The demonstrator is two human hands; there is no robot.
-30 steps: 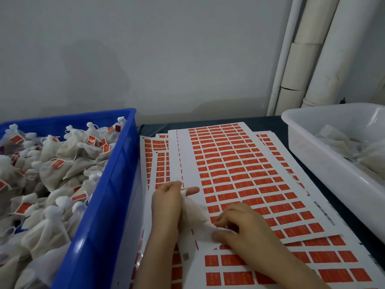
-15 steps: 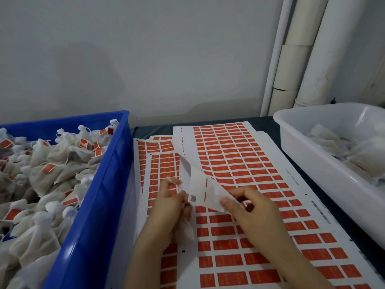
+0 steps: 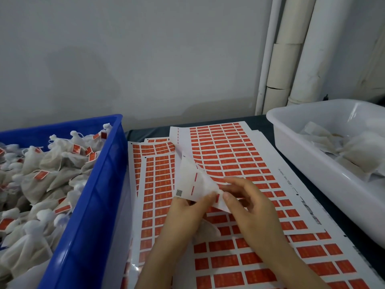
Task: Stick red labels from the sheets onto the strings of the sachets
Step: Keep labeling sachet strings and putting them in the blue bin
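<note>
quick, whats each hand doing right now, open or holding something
Left hand: grips a white sachet, thumb against the lifted sheet corner.
Right hand: pinches the edge of the lifted sheet corner between thumb and forefinger.

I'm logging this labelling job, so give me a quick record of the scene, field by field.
left hand: pinches the lifted corner of the label sheet; a sachet sits under it
right hand: pinches the same corner
blue crate: labelled sachets, piled
white tub: plain sachets, no labels visible
</note>
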